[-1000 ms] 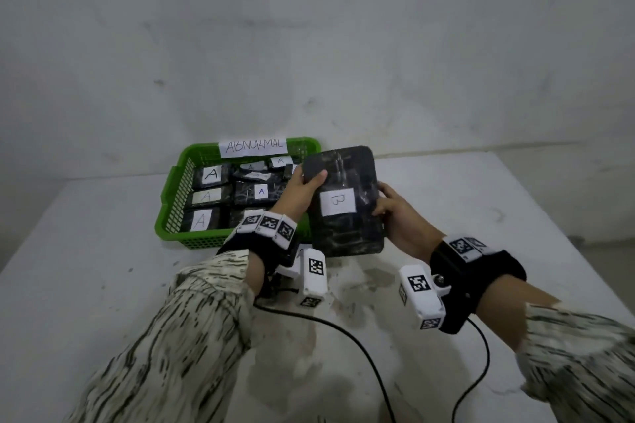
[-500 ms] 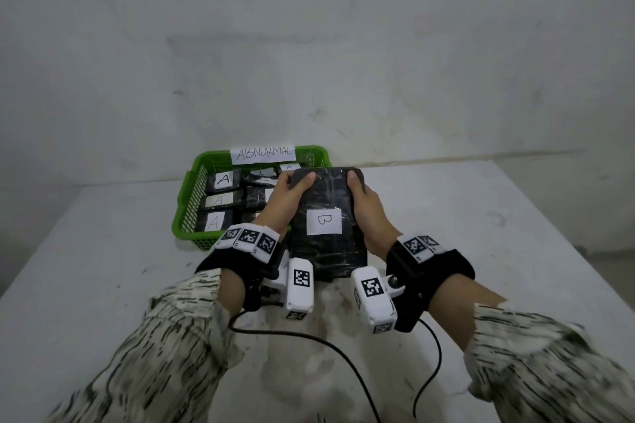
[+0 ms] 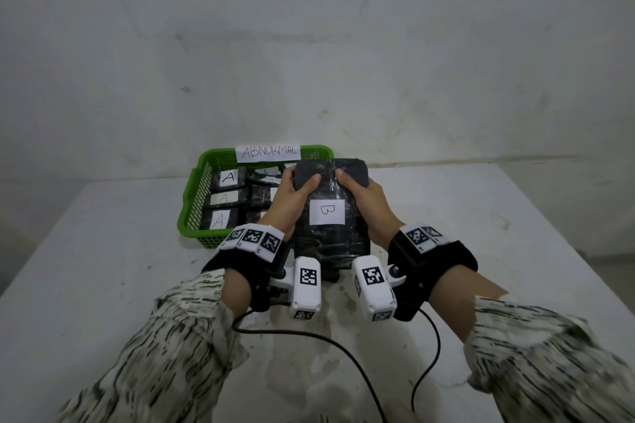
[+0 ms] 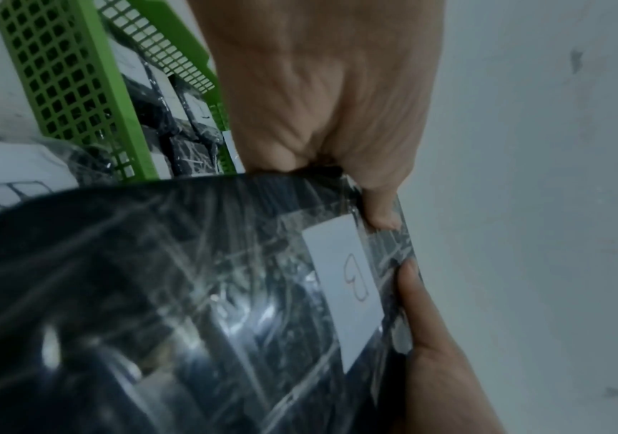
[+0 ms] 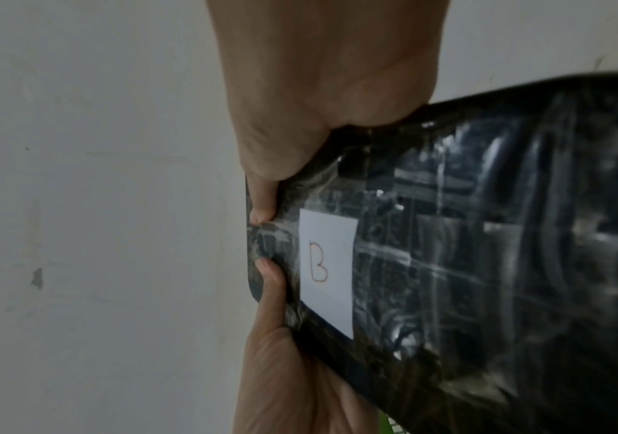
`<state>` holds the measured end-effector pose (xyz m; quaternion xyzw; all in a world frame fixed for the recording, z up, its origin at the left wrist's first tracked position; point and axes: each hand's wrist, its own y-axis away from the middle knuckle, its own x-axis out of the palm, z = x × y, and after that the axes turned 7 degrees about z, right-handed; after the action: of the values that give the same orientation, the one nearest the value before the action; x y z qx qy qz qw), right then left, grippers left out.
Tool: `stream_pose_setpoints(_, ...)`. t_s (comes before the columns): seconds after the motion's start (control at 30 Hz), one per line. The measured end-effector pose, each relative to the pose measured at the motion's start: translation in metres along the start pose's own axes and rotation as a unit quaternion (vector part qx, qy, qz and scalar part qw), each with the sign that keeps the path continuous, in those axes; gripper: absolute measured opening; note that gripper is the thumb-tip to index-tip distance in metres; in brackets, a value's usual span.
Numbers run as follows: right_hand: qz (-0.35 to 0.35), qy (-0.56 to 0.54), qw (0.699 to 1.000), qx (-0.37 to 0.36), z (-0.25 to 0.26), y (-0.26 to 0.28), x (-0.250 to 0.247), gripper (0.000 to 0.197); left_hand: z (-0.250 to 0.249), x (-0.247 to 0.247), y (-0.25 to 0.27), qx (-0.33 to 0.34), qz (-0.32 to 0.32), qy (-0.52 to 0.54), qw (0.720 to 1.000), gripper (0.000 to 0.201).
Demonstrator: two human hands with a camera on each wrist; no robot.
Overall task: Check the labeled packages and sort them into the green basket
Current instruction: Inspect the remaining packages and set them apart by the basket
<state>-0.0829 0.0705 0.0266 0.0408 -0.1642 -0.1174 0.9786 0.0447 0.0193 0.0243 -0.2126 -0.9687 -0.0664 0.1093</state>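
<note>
Both hands are clamping one dark package (image 3: 331, 233) by its long edges: the left hand (image 3: 292, 197) is curling round the left side with its thumb pressing the top face, and the right hand (image 3: 366, 197) is mirroring it on the right. Held flat between the wrists, the package is hanging just above the table (image 3: 515, 251), its far end reaching over the near right corner of the green basket (image 3: 192, 206). A white label (image 3: 326, 212) reading "B" is showing face up between the thumbs.

Judging by the crinkled clear wrap in the wrist views, the surface is likely slick, and the block looks fairly stiff and not heavy; gripping the edges, with the fingers presumably underneath out of sight, seems safer than pinching the film.

Beyond the hands, smaller wrapped packages (image 3: 228, 178), those readable marked "A", are lying in rows inside the basket. A paper sign (image 3: 268, 153) reading "ABNORMAL" is standing on its far rim, against the wall.
</note>
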Motion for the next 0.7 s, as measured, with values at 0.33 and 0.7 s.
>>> stream_pose_setpoints(0.33, -0.037, 0.047, 0.998, -0.021, 0.007, -0.004, -0.009, 0.036, 0.001, 0.002, 0.005, -0.04, 0.07, 0.027, 0.996, 0.041)
stream_pose_setpoints(0.7, 0.007, 0.011, 1.0, 0.029, 0.001, 0.005, -0.02, 0.043, 0.001, 0.008, 0.004, -0.044, 0.064, 0.008, 0.997, 0.047)
